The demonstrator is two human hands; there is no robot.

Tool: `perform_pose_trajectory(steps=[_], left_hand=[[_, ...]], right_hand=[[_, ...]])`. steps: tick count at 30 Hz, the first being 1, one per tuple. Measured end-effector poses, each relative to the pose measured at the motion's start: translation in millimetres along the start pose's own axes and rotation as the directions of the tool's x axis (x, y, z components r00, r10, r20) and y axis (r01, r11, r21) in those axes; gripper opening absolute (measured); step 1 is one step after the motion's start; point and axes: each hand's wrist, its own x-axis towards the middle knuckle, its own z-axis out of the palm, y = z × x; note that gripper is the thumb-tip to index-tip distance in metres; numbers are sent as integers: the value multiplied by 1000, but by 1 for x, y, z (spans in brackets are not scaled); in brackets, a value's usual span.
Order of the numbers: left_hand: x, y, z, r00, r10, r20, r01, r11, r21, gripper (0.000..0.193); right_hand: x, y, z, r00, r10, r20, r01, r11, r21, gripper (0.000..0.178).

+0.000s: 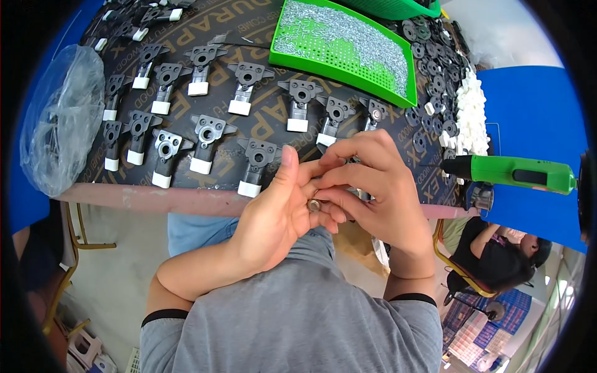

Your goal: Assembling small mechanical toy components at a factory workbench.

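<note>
- Worktop [245, 28], dark and pink-edged, lies in front of the person; working over its near edge calls for care, as a dropped part could reach the floor.
- Tray [339, 76], green and perforated, holds loose metal fasteners; a small piece falling there would likely be hard to find.
- Power driver [525, 173], green with a black nose, lies at the right, apart from both hands.
- Left hand [270, 214] is palm up, thumb raised, fingers loosely curled; a shallow cup is judged the safest support.
- Right hand [382, 186] brings thumb and fingertips together over the left fingers; whether they grip anything cannot be told. Light fingertip pressure is advised.
- Black assemblies [258, 155] with white ends stand clear of the left hand; sleeves should not sweep them.
- Metal piece [314, 205], small and round, is at the left fingers, just below the right thumb; square alignment before pressing is recommended.
</note>
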Motion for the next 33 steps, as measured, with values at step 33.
perform_pose_trajectory(steps=[33], left_hand=[[-14,2,0,993,112,-36,-114,991,-77,39]], right_hand=[[-3,-15,2,997,64,-54,-68,995,-67,21]])
